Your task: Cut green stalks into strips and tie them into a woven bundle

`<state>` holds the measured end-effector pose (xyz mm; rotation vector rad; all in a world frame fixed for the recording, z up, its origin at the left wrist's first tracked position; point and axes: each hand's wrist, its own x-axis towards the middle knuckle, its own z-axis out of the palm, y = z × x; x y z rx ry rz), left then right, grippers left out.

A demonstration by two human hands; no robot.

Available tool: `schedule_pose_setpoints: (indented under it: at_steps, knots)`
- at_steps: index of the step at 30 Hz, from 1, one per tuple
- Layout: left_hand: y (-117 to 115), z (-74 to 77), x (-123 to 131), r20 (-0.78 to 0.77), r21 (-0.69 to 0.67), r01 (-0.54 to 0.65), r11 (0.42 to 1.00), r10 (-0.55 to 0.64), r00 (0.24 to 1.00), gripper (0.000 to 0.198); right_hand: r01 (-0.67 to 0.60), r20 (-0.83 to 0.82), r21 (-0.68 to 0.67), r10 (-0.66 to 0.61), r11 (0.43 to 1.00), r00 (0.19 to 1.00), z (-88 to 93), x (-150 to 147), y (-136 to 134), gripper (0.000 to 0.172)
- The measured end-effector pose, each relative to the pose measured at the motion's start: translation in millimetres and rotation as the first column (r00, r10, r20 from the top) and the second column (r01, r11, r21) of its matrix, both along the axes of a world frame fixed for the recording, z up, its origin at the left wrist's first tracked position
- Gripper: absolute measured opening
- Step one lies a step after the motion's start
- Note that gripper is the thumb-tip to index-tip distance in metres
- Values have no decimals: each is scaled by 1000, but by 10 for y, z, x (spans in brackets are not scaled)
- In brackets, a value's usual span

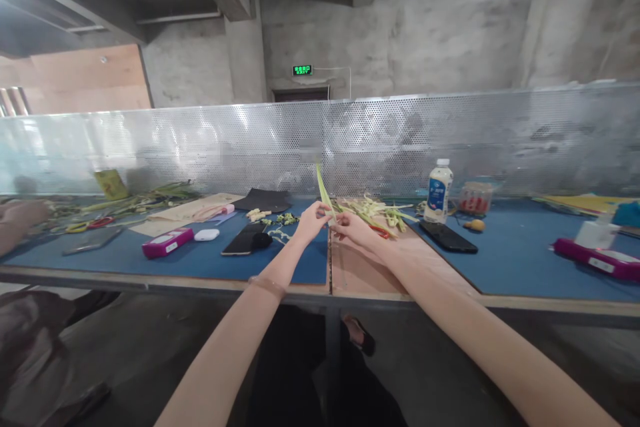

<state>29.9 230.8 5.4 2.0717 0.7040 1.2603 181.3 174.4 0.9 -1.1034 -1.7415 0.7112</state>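
Note:
A long pale-green leaf strip (323,185) rises upright from between my two hands over the table's middle. My left hand (315,220) is closed, its fingertips pinching the strip near its lower part. My right hand (354,229) is closed too, its fingers pressed on the strip's lower end just beside the left. Behind the right hand lies a loose heap of cut green and yellowish plant pieces (395,217). An orange-red handle (381,232) sticks out next to that heap. Small green and cream plant bits (286,219) lie left of my left hand.
Left are a black phone (243,240), a white earphone case (207,235), a magenta box (167,243) and another person's hand (20,217). Right stand a bottle (439,193) and a lidded jar (475,199), near a black phone (449,237). A perforated metal panel (225,147) runs behind.

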Motion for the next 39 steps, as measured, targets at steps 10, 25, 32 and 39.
schedule_pose_setpoints:
  at_steps: [10,25,32,39]
  knots:
    - [62,-34,0,36,-94,41,995,-37,999,30,-34,-33,21,35,999,999,-18,-27,2,23]
    - [-118,70,-24,143,-252,120,960,-86,986,29,-46,-53,120,52,992,997,49,-41,-71,28]
    - [-150,87,-32,155,-277,125,953,-84,984,29,-45,-44,138,52,989,998,43,-30,-56,29]
    - [-158,96,-23,152,-259,111,959,-73,986,29,-33,-70,116,41,993,997,38,-39,-32,28]
